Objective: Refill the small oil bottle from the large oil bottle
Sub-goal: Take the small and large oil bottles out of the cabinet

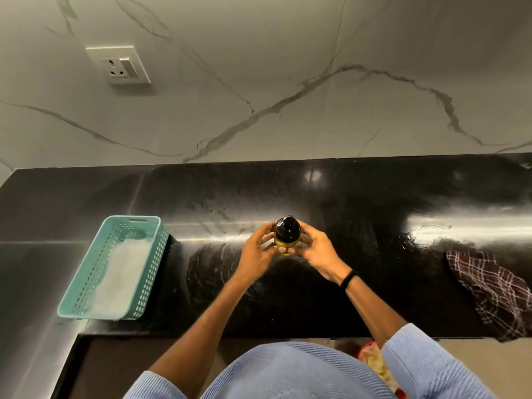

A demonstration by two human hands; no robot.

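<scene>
The person wears a light blue ribbed knit top (288, 370), seen at six o'clock. Its left sleeve (155, 387) and right sleeve (426, 364) end near the elbows. A thin black wristband (349, 279) circles the wrist behind the right hand (318, 249).

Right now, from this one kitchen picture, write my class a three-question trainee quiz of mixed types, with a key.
1. True or false: the small oil bottle has no cap on.
2. What sits on the counter at the person's left? A) kettle B) teal basket C) frying pan
3. Fill in: the bottle is held by ___ hands.
Key: 1 false, its black cap is on; 2 B; 3 both, the left hand and the right hand.
</scene>
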